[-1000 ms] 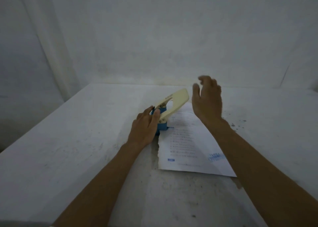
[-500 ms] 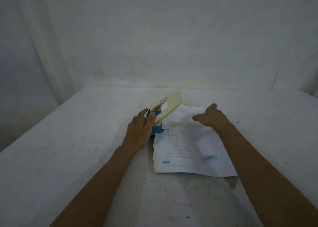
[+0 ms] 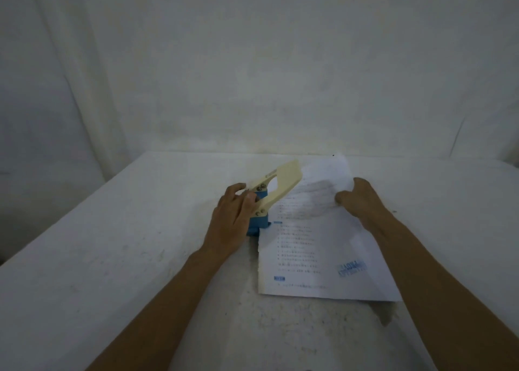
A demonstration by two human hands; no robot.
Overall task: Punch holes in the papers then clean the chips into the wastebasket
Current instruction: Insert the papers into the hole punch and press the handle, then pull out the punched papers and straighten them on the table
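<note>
White printed papers (image 3: 314, 247) lie on the bench (image 3: 112, 244), roughly mid-width, left edge slid into the mouth of the hole punch (image 3: 264, 210). Near edge of the sheets sits flat; far end is lifted and curling toward me, blurred in the shot.

Progress, my read: early in the punching stage. Cream lever of the punch is up at an angle, not pressed. I can't make out any holes along the left margin, and I see no chips on the bench beside the punch. A few dark specks on the surface could be stains, too small to call. No wastebasket in view. So left to do: finish aligning or feeding the sheets, press the lever, then the whole chip cleanup.

My right hand (image 3: 362, 202) is at the far right part of the papers, fingers curled, thumb and fingers pinching the raised far edge of the top sheet. Can't tell how many sheets are in the pinch.

My left hand (image 3: 233, 219) is just left of the papers, resting against the blue base of the punch, fingers loosely spread and laid over the hinge end near the rivets, bracing it. Not on the lever's free end.

Punch stands near the middle of the bench, well back from the near edge, lever pointing toward the far right corner. White cloth backdrop (image 3: 252, 61) hangs behind the far edge.
</note>
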